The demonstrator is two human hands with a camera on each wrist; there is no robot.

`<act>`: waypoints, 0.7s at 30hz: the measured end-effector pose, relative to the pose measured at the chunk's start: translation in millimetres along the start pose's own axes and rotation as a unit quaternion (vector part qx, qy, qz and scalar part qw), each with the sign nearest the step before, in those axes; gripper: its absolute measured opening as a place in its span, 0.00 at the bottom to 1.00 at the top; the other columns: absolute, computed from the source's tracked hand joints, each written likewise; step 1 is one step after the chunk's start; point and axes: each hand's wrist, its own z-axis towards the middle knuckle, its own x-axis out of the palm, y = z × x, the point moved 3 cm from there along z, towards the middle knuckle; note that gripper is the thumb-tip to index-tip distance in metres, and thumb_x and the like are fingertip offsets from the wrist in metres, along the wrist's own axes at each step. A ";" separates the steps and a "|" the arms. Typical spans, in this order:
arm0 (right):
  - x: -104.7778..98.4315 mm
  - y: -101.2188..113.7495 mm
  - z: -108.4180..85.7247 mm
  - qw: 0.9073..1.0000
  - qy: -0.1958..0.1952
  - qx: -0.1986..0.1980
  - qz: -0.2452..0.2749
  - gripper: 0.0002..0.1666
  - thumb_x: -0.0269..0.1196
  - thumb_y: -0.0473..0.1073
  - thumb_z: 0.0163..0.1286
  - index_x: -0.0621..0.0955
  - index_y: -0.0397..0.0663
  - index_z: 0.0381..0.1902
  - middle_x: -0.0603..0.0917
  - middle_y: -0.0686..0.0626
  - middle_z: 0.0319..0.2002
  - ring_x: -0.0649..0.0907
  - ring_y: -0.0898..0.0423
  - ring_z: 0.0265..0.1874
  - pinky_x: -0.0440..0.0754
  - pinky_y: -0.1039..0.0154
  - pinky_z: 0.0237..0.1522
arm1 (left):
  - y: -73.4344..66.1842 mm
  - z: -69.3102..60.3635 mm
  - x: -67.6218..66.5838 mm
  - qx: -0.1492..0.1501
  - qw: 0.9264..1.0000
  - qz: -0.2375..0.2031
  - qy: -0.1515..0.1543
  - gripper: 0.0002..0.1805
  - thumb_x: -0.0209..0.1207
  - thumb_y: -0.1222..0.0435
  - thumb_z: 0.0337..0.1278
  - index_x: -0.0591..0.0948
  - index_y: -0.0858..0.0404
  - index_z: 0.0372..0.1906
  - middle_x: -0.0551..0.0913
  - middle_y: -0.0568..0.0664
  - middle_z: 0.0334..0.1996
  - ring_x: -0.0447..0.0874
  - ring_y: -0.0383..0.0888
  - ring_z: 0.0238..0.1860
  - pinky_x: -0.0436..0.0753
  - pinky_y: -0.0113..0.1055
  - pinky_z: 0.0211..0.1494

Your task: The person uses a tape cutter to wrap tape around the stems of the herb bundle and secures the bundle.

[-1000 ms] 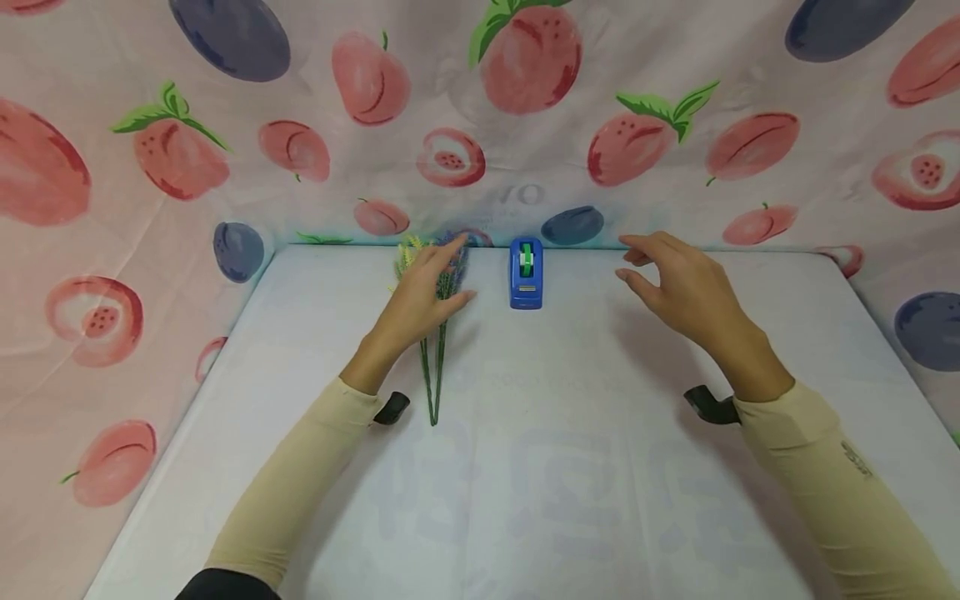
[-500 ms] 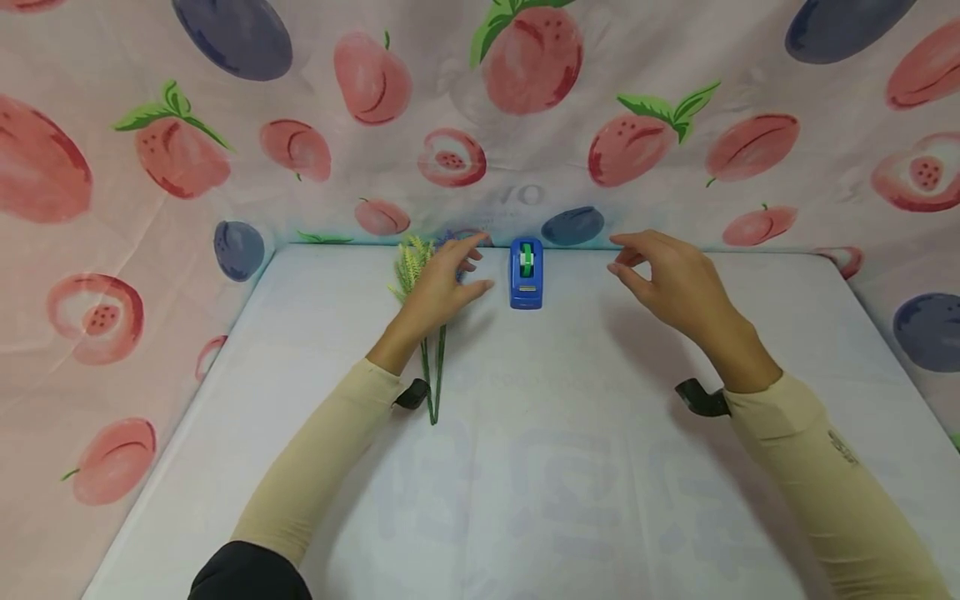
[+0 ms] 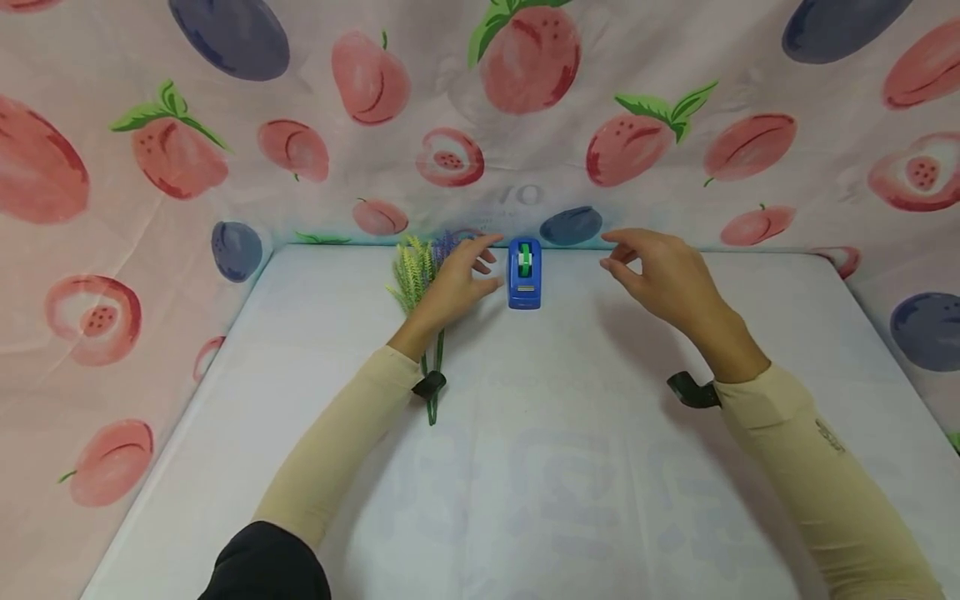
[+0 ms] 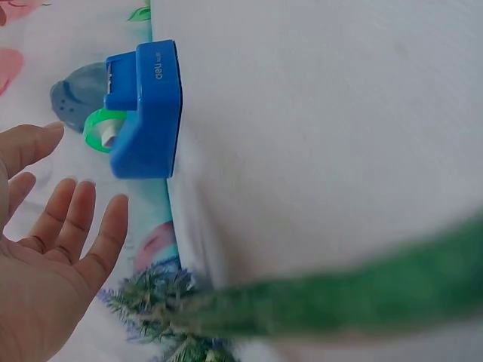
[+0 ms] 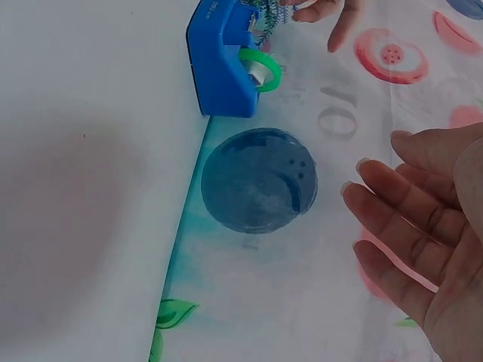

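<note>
A blue tape dispenser [image 3: 524, 287] with a green roll of tape [image 4: 96, 130] stands at the back middle of the white table. Just left of it hovers my left hand [image 3: 461, 283], fingers loosely bent and holding nothing. My right hand [image 3: 663, 275] is in the air on the other side, farther from the dispenser, its fingers relaxed and apart from anything. Under the left hand and wrist lies a small bunch of artificial flowers, with yellow sprigs [image 3: 409, 271] and purple sprigs [image 4: 155, 298]. Part of their heads and stems is hidden by that hand.
A cloth backdrop [image 3: 300, 200] printed with peaches hangs behind and left of the table [image 3: 540, 467]. Black wrist mounts [image 3: 692, 392] stick out from both cuffs. A blurred green stem [image 4: 362, 290] crosses close before the left wrist camera.
My left hand has moved right, from over the flowers to near the tape dispenser. My right hand has drifted a little left towards it. Flowers and dispenser have stayed in place.
</note>
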 end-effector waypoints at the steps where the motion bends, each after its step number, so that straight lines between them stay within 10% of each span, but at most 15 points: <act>1: 0.2 -0.1 0.8 1.000 0.000 -0.001 0.000 0.22 0.70 0.40 0.68 0.83 0.41 0.59 0.90 0.41 0.40 0.87 0.44 0.39 0.83 0.46 0.38 | 0.4 1.9 1.5 -0.001 1.000 -0.005 0.002 0.38 0.66 0.70 0.63 0.67 0.57 0.77 0.76 0.60 0.55 0.80 0.55 0.54 0.80 0.45 0.59; 21: 8.3 -3.1 10.6 1.000 0.017 0.009 -0.003 0.21 0.69 0.41 0.69 0.83 0.40 0.58 0.90 0.40 0.41 0.88 0.44 0.40 0.84 0.45 0.41 | 14.3 31.3 26.7 -0.076 0.990 -0.109 0.040 0.41 0.65 0.74 0.63 0.66 0.51 0.77 0.76 0.59 0.48 0.77 0.48 0.44 0.78 0.39 0.43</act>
